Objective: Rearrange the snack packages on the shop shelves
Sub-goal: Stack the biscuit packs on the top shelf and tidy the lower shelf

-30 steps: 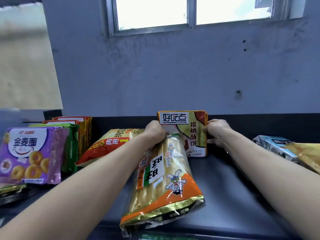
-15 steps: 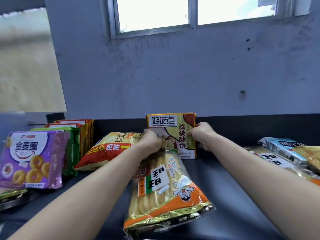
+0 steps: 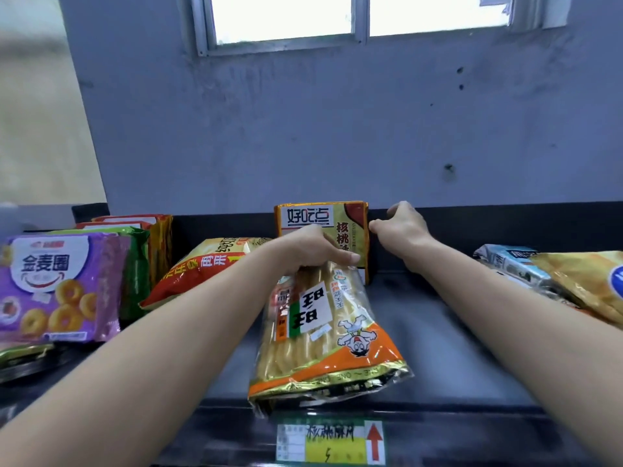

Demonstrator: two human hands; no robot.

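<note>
Cracker bag (image 3: 323,335) lies lengthwise on the shelf (image 3: 438,332), its far end clamped in my left hand (image 3: 313,247), fingers curled over it. Behind it the cookie pack (image 3: 320,217) stands upright against the far rail (image 3: 505,217). My right hand (image 3: 403,230) sits just right of the pack, fingers loosely curled, gripping nothing.

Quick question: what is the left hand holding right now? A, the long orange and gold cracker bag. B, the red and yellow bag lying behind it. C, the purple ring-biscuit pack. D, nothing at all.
A: the left hand grips the upper end of the orange and gold cracker bag, with its fingers curled over the top of the bag.
</note>
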